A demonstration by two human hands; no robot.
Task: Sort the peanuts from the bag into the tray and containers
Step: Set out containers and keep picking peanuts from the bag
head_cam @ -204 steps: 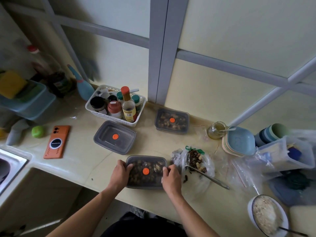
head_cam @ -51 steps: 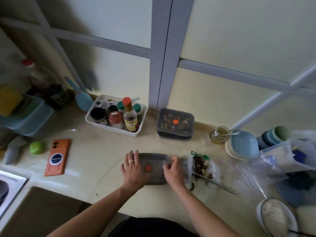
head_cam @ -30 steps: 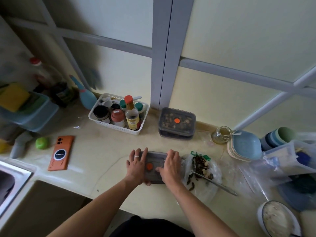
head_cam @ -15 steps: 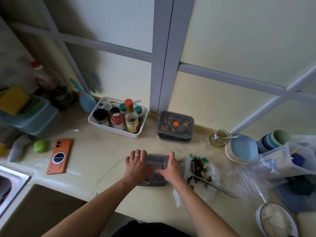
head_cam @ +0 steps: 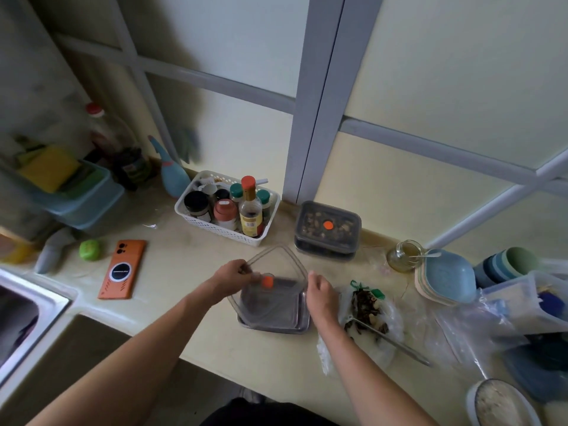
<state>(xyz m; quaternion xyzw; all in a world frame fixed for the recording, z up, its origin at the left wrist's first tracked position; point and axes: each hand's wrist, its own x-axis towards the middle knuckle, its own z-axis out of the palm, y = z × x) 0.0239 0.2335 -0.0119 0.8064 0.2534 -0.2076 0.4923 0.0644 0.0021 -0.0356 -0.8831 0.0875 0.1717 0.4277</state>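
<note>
A grey container [head_cam: 302, 325] sits on the counter in front of me. My left hand [head_cam: 229, 278] pinches the left edge of its clear lid [head_cam: 276, 262], which has an orange dot and is lifted and tilted off the container. Beside the container's right edge hovers my right hand [head_cam: 319, 295], fingers loosely curled and holding nothing. Right of it lies the clear plastic bag [head_cam: 368, 312] with dark peanuts and a metal utensil [head_cam: 390, 339] in it. Two filled, lidded containers [head_cam: 327, 230] are stacked at the back by the wall.
A white basket of bottles [head_cam: 227, 210] stands behind the container. An orange phone [head_cam: 122, 269] and a green ball [head_cam: 89, 249] lie to the left, near the sink [head_cam: 21, 315]. Blue bowls [head_cam: 445, 275], cups, a jar [head_cam: 404, 256] and plastic bins crowd the right side.
Both hands were pressing on the closed lid; now my left hand has lifted the lid off and tilted it, and my right hand has let go and moved right.
</note>
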